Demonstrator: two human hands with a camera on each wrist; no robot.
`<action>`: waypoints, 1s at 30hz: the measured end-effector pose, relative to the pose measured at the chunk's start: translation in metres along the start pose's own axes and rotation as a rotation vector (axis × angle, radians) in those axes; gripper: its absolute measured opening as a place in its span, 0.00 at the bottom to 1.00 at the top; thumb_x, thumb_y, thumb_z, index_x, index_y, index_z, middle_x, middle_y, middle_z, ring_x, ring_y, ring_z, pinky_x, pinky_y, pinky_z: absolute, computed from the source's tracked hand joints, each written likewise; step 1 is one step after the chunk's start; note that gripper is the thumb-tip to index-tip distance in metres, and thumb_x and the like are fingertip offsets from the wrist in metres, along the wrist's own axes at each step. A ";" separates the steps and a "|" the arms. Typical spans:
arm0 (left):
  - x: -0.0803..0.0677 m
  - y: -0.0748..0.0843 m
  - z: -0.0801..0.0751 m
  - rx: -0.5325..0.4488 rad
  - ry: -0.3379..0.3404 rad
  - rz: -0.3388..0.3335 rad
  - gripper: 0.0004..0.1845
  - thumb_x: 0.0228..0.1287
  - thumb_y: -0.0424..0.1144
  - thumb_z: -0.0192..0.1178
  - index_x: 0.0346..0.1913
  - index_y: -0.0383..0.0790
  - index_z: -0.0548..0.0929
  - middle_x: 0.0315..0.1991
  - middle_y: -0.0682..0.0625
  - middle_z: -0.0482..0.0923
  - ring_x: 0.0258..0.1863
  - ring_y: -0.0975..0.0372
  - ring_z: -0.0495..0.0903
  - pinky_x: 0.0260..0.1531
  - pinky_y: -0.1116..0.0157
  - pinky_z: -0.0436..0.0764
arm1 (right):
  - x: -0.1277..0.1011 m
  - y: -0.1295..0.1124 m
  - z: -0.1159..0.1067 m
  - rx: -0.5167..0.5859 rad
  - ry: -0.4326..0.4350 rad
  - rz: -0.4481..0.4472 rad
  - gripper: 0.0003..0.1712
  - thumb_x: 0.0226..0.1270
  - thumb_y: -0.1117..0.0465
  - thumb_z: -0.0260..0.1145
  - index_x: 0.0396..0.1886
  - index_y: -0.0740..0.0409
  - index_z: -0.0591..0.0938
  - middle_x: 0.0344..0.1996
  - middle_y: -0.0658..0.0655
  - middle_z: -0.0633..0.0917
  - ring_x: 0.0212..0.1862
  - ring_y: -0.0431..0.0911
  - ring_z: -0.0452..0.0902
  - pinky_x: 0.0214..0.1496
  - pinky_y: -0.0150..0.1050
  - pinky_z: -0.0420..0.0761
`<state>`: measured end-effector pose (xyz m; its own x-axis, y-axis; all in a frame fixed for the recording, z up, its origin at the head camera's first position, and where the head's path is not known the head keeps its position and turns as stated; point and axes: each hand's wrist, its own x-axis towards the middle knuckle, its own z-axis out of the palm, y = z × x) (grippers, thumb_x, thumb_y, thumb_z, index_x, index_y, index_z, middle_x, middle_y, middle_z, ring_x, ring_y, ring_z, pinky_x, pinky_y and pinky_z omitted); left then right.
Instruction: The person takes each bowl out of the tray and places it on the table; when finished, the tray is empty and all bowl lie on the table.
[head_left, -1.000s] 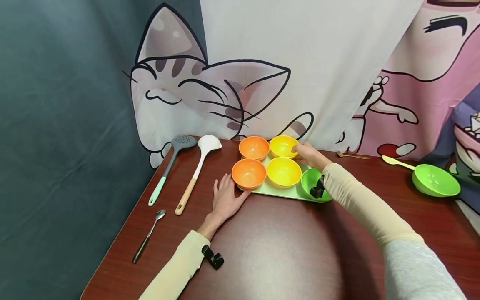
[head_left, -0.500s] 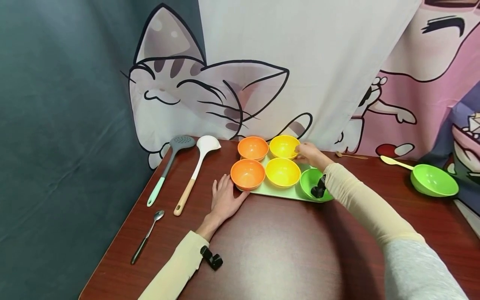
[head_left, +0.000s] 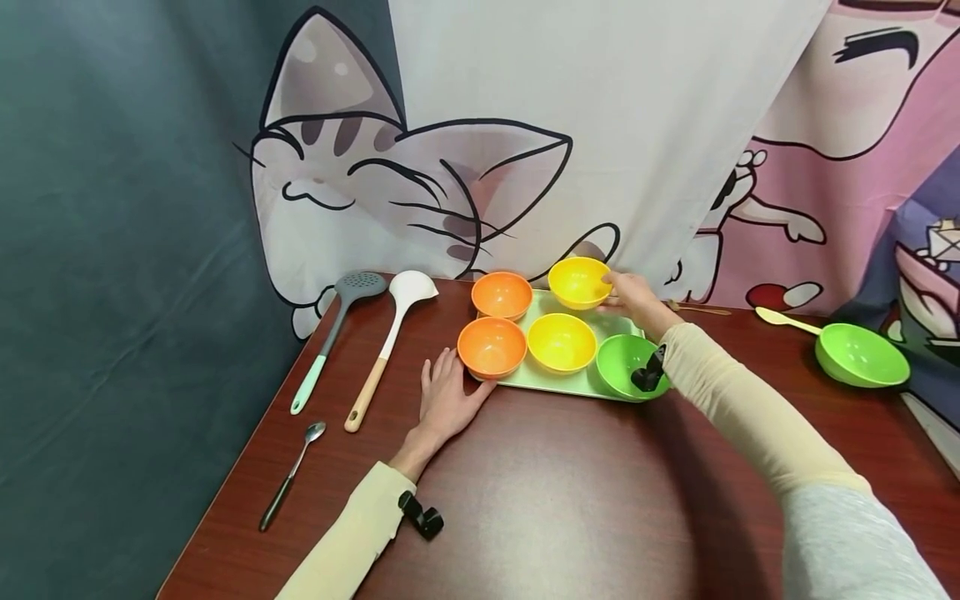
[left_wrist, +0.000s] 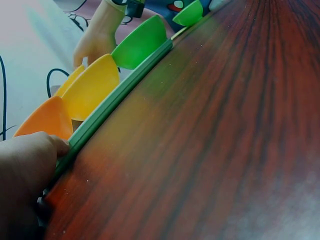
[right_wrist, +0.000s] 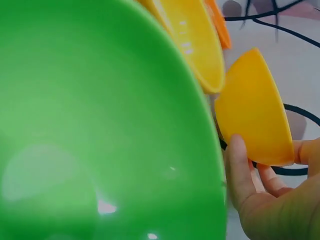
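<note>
My right hand (head_left: 634, 302) pinches the rim of a yellow bowl (head_left: 579, 282), which is raised over the back of the pale green tray (head_left: 517, 381). In the right wrist view this bowl (right_wrist: 257, 112) tilts, fingers underneath and at its rim. My left hand (head_left: 447, 398) rests at the tray's front left corner, its fingers extended along the side. The left wrist view has its thumb touching the tray edge (left_wrist: 102, 107). Two orange bowls (head_left: 492, 348), a second yellow bowl (head_left: 562, 343) and a green bowl (head_left: 626, 367) sit on the tray.
Left of the tray lie a slotted skimmer (head_left: 341, 321), a white ladle (head_left: 392, 333) and a small spoon (head_left: 294, 473). At the right are a green bowl (head_left: 862, 356), a pale yellow-green utensil handle (head_left: 786, 321) and a small wooden utensil (head_left: 697, 309). A printed curtain (head_left: 517, 75) hangs behind.
The far yellow bowl has risen off the tray and shifted slightly right in my right hand, baring tray surface beneath. My left hand has stayed at the corner.
</note>
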<state>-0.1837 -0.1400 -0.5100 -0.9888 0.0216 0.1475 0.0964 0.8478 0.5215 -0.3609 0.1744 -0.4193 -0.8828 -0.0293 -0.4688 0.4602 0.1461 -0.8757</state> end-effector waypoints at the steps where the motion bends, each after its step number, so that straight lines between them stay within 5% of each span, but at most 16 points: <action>1: 0.000 0.000 0.000 -0.002 -0.001 -0.001 0.46 0.64 0.66 0.57 0.75 0.38 0.62 0.72 0.41 0.65 0.77 0.49 0.56 0.76 0.41 0.44 | 0.000 -0.001 -0.002 0.008 0.011 -0.004 0.37 0.78 0.53 0.50 0.80 0.61 0.52 0.72 0.67 0.63 0.29 0.37 0.82 0.54 0.36 0.83; 6: 0.001 0.000 0.000 -0.001 0.002 -0.001 0.46 0.64 0.66 0.57 0.75 0.38 0.62 0.72 0.40 0.65 0.77 0.49 0.56 0.75 0.40 0.44 | -0.004 -0.001 -0.012 0.004 0.050 -0.039 0.40 0.77 0.47 0.51 0.80 0.60 0.53 0.64 0.64 0.70 0.29 0.36 0.83 0.55 0.38 0.83; 19: 0.001 -0.001 0.001 0.008 -0.004 -0.009 0.46 0.64 0.66 0.57 0.75 0.37 0.62 0.72 0.41 0.65 0.77 0.49 0.56 0.75 0.41 0.44 | -0.016 0.001 -0.029 0.088 0.103 -0.148 0.39 0.75 0.44 0.56 0.76 0.62 0.63 0.31 0.46 0.81 0.25 0.36 0.84 0.34 0.32 0.86; 30: 0.001 0.000 0.000 -0.001 0.003 -0.005 0.46 0.64 0.65 0.57 0.74 0.36 0.63 0.72 0.40 0.65 0.77 0.49 0.56 0.75 0.41 0.44 | -0.023 0.002 -0.040 0.084 0.073 -0.170 0.41 0.74 0.42 0.57 0.77 0.59 0.61 0.48 0.49 0.75 0.30 0.34 0.83 0.36 0.30 0.85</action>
<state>-0.1846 -0.1393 -0.5101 -0.9889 0.0163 0.1474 0.0919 0.8474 0.5229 -0.3433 0.2146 -0.4053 -0.9517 0.0255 -0.3060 0.3070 0.0623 -0.9497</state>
